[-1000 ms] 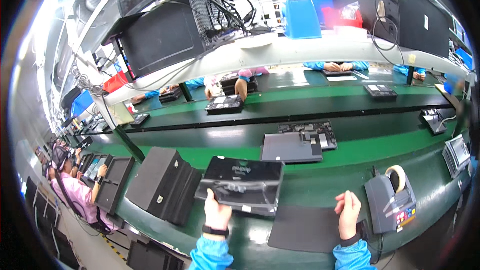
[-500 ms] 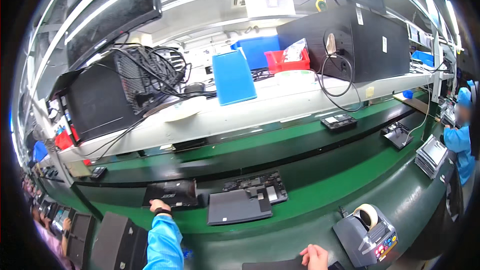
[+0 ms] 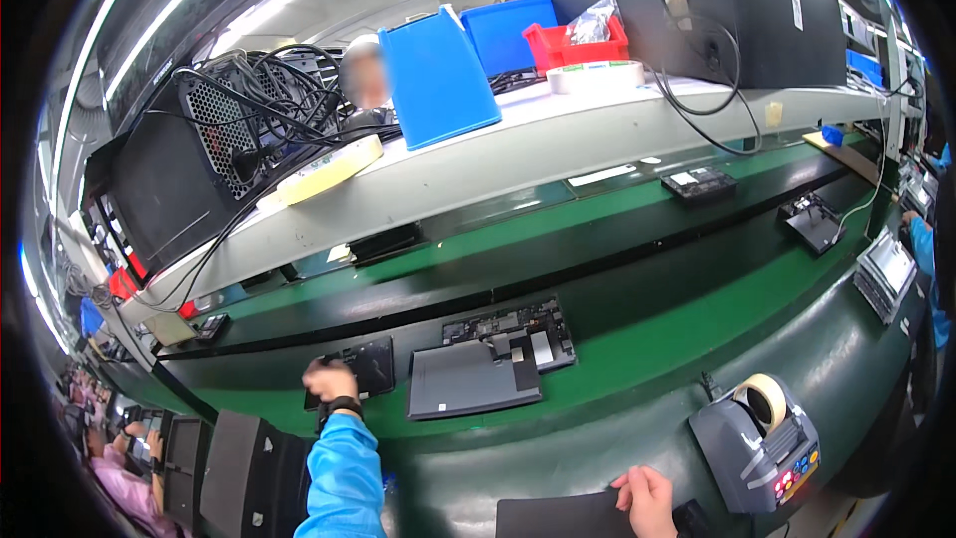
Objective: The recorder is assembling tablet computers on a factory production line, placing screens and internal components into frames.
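My left hand (image 3: 331, 381), its fingers curled, is at the near left part of a black laptop panel (image 3: 374, 363) lying on the conveyor's ledge. Whether the fingers hold anything is hidden. My right hand (image 3: 649, 501) is closed at the right edge of a dark flat panel (image 3: 558, 516) near the lower edge of the view, thumb and fingers pinching there. Between and beyond the hands lies a grey laptop cover (image 3: 463, 384), overlapping an opened laptop base (image 3: 503, 322) with its circuit board exposed.
A tape dispenser (image 3: 752, 448) stands right of my right hand. Black boxes (image 3: 239, 473) are at the lower left. A shelf (image 3: 478, 149) crosses above with a blue bin (image 3: 438, 80), cables and a tape roll (image 3: 329, 169). Stacked laptop parts (image 3: 884, 274) lie at the right.
The view has shifted. My left hand has come off the black panel's left edge and lies more over its near left part, fingers curled. My right hand remains at the dark panel's edge.
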Demonstrator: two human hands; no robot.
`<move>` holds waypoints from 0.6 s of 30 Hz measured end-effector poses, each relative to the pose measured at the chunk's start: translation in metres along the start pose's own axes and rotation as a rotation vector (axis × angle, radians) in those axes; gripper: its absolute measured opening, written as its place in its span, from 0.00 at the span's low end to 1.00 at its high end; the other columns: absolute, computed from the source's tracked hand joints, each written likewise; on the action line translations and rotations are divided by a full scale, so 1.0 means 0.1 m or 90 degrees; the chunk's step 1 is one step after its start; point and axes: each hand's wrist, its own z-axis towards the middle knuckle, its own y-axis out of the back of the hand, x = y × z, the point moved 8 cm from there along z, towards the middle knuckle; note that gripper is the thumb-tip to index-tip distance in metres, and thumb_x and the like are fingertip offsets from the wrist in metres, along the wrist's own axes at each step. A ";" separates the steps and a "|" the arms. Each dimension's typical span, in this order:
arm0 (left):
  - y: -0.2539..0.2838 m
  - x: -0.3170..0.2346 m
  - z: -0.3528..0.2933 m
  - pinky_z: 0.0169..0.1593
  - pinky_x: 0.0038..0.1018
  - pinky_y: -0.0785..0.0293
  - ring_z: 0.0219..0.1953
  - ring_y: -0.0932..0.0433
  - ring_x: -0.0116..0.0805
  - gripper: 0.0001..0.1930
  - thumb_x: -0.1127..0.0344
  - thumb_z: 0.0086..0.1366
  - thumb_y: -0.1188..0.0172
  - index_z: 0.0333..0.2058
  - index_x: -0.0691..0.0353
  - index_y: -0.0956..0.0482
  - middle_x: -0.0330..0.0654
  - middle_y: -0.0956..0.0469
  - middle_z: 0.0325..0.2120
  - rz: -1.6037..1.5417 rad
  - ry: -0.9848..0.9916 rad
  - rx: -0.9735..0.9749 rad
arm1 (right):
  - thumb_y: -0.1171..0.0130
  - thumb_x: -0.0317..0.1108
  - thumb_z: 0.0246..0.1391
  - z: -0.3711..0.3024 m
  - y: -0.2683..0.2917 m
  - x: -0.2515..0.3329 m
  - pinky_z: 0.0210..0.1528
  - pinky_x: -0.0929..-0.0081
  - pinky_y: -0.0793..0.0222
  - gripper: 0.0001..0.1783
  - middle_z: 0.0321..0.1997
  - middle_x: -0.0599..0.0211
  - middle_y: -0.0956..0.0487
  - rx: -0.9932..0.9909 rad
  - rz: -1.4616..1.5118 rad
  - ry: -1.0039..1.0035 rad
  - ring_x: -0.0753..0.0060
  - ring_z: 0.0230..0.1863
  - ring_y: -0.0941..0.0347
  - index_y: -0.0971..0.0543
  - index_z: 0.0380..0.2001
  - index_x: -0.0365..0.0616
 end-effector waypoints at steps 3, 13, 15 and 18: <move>-0.70 -0.60 -1.06 0.33 0.38 0.24 0.34 0.22 0.45 0.23 0.48 0.65 0.56 0.37 0.65 0.24 0.47 0.22 0.29 -0.134 0.159 0.799 | 0.57 0.39 0.65 0.03 0.09 -0.14 0.19 0.84 0.47 0.18 0.13 0.76 0.33 0.001 0.028 -0.025 0.84 0.15 0.41 0.26 0.26 0.41; -0.66 -0.61 -1.51 0.35 0.33 0.22 0.30 0.20 0.38 0.17 0.62 0.62 0.42 0.42 0.72 0.26 0.46 0.22 0.35 -0.260 0.307 1.019 | 0.56 0.39 0.65 -0.01 -0.02 -0.16 0.18 0.85 0.47 0.18 0.11 0.76 0.33 0.046 0.096 -0.045 0.86 0.14 0.41 0.25 0.25 0.41; -0.77 -0.56 -1.56 0.39 0.30 0.23 0.34 0.20 0.36 0.14 0.64 0.62 0.41 0.42 0.68 0.25 0.43 0.21 0.36 -0.272 0.349 1.027 | 0.56 0.39 0.65 -0.02 -0.01 -0.15 0.18 0.85 0.47 0.18 0.11 0.76 0.33 0.051 0.076 -0.049 0.85 0.14 0.41 0.25 0.25 0.41; -0.71 -0.62 -1.60 0.44 0.27 0.25 0.38 0.22 0.32 0.12 0.65 0.62 0.41 0.41 0.65 0.25 0.41 0.21 0.36 -0.297 0.394 1.034 | 0.56 0.39 0.65 -0.02 0.01 -0.15 0.18 0.85 0.47 0.18 0.11 0.76 0.33 0.046 0.084 -0.046 0.85 0.14 0.41 0.25 0.25 0.41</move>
